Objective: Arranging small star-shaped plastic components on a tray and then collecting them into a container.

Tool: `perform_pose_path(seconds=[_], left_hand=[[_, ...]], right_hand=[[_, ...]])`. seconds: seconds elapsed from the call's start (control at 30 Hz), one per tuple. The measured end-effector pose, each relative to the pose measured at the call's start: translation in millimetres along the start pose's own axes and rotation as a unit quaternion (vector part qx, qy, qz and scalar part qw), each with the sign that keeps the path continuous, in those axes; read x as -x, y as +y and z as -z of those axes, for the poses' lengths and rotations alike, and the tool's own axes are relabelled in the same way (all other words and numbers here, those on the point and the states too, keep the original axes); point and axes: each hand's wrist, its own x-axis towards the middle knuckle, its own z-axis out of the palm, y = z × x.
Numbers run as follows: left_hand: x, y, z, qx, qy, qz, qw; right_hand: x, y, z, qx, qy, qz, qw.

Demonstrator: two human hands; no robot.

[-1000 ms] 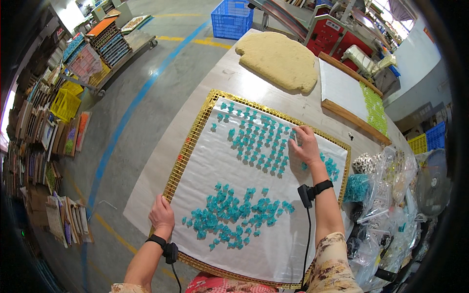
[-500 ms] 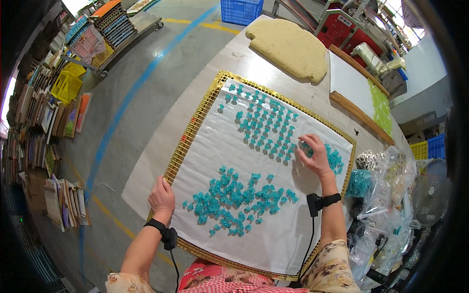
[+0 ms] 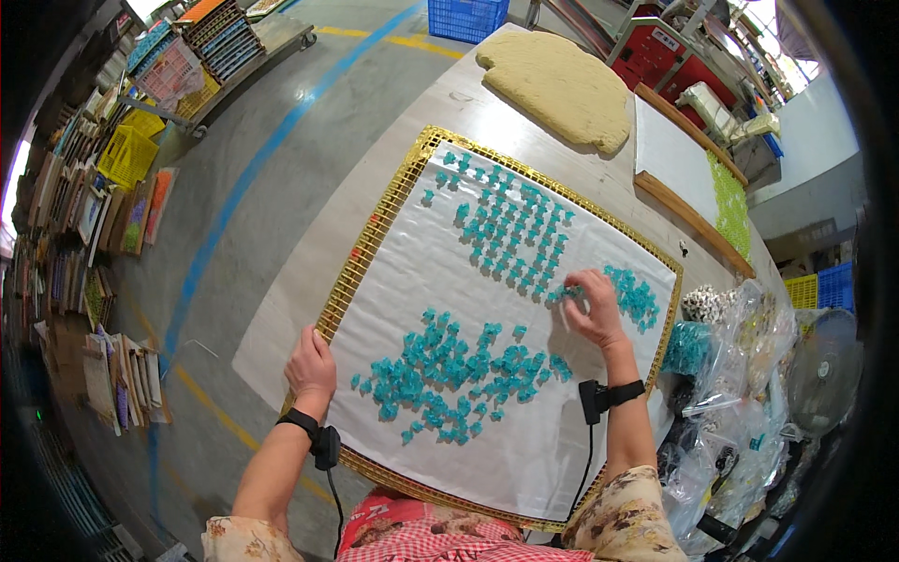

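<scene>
A gold-rimmed mesh tray (image 3: 348, 267) lined with a white sheet (image 3: 393, 281) lies tilted across the table in front of me. My left hand (image 3: 311, 363) is closed round its left rim. Small teal, flower-like plastic pieces (image 3: 520, 229) stand in rows on the upper part of the sheet. A loose heap of the same pieces (image 3: 449, 370) is spread lower down, and a smaller pile (image 3: 634, 295) lies near the right rim. My right hand (image 3: 596, 309) is at the lower right end of the rows, thumb and fingers curled round a teal piece (image 3: 567, 292), partly hidden.
A yellowish, dough-like slab (image 3: 562, 89) rests on the far side of the table. Right of it is a wood-edged board (image 3: 688, 225) with green pieces. Clear plastic bags (image 3: 740, 375) crowd the right side. A blue crate (image 3: 466, 19) stands on the floor beyond.
My right hand has moved slightly left and down, from beside the right pile to the end of the rows. My left hand keeps its hold on the rim.
</scene>
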Motion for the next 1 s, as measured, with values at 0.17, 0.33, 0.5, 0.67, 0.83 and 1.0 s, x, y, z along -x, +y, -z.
perform_pose_path(seconds=[0.17,0.33,0.5,0.67,0.83,1.0], left_hand=[[-1.0,0.6,-0.5,0.0,0.014,-0.008,1.0],[-1.2,1.9,0.8,-0.005,0.003,0.005,1.0],[-1.1,2.3,1.9,0.001,-0.006,0.011,1.0],[-0.9,5.1,4.7,0.002,0.009,-0.008,1.0],[-1.3,4.5,3.9,0.002,0.0,0.005,1.0],[-0.1,3.0,2.4,0.011,0.019,-0.008,1.0]], right_hand=[[3.6,-15.1,-28.5,0.115,0.062,0.077,0.988],[8.5,-4.4,-33.0,0.11,0.072,0.062,0.989],[8.2,-7.2,-17.6,0.137,0.036,-0.002,0.99],[-15.9,-15.0,-35.2,0.163,0.091,0.007,0.982],[-14.5,-4.2,-29.0,0.142,0.061,-0.045,0.987],[-27.0,3.2,-25.8,0.121,0.144,-0.057,0.981]])
